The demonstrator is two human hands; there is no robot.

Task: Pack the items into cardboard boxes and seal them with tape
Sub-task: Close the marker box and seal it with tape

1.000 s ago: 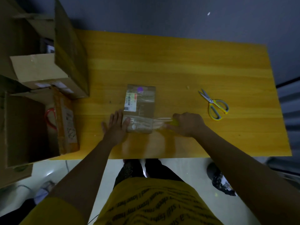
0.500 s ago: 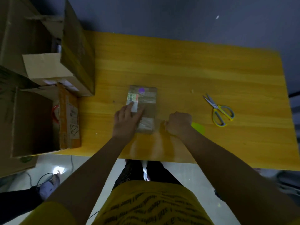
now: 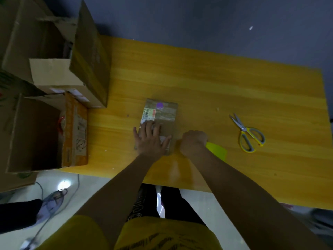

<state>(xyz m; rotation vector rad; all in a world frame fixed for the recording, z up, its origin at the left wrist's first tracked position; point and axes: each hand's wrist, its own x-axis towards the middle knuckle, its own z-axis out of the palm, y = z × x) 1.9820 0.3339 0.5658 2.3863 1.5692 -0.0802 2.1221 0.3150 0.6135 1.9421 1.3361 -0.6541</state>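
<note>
- Now the small cardboard box [image 3: 160, 120] lies flat near the middle of the worktop [image 3: 216, 87], closed, with a label and tape on its lid.
- Left hand [image 3: 151, 139] rests on the box's near end, fingers spread flat; it should press firmly so the box cannot slide.
- Right hand [image 3: 193, 142] is clenched round a yellow-green tape holder [image 3: 217, 150] (mostly hidden behind the wrist), just beside the box's right edge.
- Best, I judge, to pull the strip taut, rub it down over the edge, then cut it.
- Scissors [image 3: 249, 136] lie well apart to the right, within reach.
</note>
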